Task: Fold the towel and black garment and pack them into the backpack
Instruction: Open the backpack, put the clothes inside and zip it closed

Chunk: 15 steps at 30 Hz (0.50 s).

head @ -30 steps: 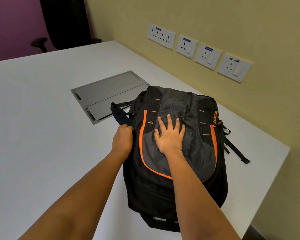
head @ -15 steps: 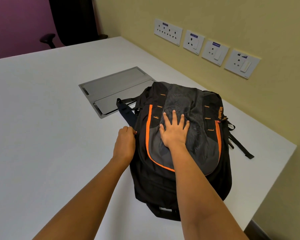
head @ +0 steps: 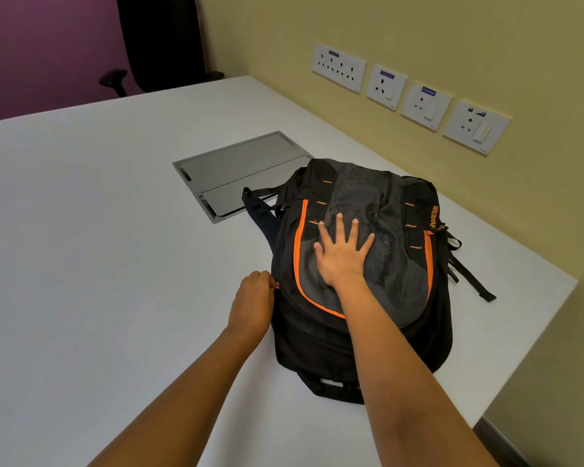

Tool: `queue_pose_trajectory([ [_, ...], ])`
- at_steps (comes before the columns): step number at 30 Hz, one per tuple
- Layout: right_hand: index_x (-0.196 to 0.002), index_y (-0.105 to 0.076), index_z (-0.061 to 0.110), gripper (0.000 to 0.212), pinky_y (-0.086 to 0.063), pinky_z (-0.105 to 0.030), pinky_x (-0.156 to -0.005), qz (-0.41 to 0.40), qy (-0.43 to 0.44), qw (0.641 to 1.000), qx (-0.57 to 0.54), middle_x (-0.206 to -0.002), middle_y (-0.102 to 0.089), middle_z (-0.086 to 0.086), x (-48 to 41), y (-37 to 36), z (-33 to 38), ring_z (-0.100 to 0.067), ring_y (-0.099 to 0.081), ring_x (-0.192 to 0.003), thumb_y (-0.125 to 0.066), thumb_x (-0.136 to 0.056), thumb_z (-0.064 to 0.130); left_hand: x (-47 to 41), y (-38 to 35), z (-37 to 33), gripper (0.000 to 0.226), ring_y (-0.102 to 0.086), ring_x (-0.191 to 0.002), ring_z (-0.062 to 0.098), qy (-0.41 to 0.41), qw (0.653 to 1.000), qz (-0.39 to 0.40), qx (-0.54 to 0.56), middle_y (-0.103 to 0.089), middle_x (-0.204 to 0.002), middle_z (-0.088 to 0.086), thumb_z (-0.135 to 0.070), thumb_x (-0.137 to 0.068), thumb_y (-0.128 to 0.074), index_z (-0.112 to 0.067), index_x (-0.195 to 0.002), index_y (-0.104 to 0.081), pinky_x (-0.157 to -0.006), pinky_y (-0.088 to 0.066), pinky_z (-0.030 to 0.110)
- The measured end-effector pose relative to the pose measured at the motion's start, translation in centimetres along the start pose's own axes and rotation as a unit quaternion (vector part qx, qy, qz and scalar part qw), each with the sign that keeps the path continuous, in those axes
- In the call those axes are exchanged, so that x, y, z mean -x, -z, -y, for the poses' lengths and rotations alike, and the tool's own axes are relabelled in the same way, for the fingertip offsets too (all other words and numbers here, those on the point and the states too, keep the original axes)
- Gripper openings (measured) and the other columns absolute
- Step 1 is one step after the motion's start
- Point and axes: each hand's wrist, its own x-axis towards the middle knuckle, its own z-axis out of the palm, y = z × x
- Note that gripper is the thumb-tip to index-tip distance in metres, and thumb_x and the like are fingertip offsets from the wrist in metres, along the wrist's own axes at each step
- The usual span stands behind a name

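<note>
Bulging black-and-orange backpack (head: pixel 395 264), right hand (head: pixel 343 257) spread flat on it, left hand (head: pixel 252 298) pinching zipper pull (head: pixel 277 285)

We see the backpack (head: pixel 390 210) on the table (head: pixel 98 264), right of the middle. Our right hand (head: pixel 343 256) lies on it, and our left hand (head: pixel 252 303) holds its left edge.

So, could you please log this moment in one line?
left hand: pinches zipper pull | right hand: flat on backpack front | backpack: lying on white table
</note>
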Motion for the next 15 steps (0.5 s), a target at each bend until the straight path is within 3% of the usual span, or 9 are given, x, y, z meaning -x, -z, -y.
queue_pose_trajectory([
  [3, -0.150, -0.002, 0.035, 0.054, 0.012, -0.063, -0.108, -0.014, 0.029, 0.999, -0.030, -0.160, 0.001, 0.001, 3.4, -1.3, 1.4, -0.033, 0.012, -0.145, -0.005, -0.097, 0.048, 0.5, -0.2, -0.1, 0.021, -0.059, -0.095, 0.021, -0.003, 1.000, -0.009, 0.013, -0.060, -0.111, 0.012, -0.018, -0.098, -0.045, -0.005, -0.110, -0.058, -0.085, -0.046, 0.023],
  [7, -0.145, -0.034, 0.030, 0.059, -0.011, -0.068, -0.106, -0.010, 0.025, 0.999, -0.026, -0.153, -0.031, 0.001, 7.3, -3.3, 2.6, -0.037, -0.017, -0.143, -0.010, -0.093, 0.045, 1.3, -0.6, 0.1, 0.024, -0.059, -0.098, 0.021, 0.007, 1.000, -0.006, 0.017, -0.058, -0.115, 0.011, -0.021, -0.098, -0.046, -0.006, -0.114, -0.056, -0.089, -0.046, 0.023],
  [11, -0.150, 0.000, 0.033, 0.054, 0.012, -0.064, -0.107, 0.032, 0.045, 0.998, 0.001, -0.159, 0.010, 0.005, 7.0, -3.8, 2.5, -0.033, 0.021, -0.142, -0.001, -0.098, 0.045, 2.7, -1.4, -0.3, 0.024, -0.059, -0.096, 0.020, 0.025, 0.999, -0.010, 0.031, -0.058, -0.113, 0.011, -0.021, -0.098, -0.045, -0.006, -0.113, -0.056, -0.086, -0.046, 0.022],
  [15, -0.150, 0.003, 0.033, 0.052, 0.013, -0.063, -0.109, 0.077, 0.042, 0.996, -0.022, -0.158, 0.017, 0.005, 6.6, -2.6, 2.7, -0.032, 0.028, -0.140, -0.013, -0.102, 0.041, 4.1, -1.8, -0.5, 0.022, -0.056, -0.089, 0.017, 0.033, 0.998, -0.015, 0.055, -0.059, -0.111, 0.010, -0.019, -0.099, -0.044, -0.007, -0.111, -0.057, -0.080, -0.043, 0.019],
])
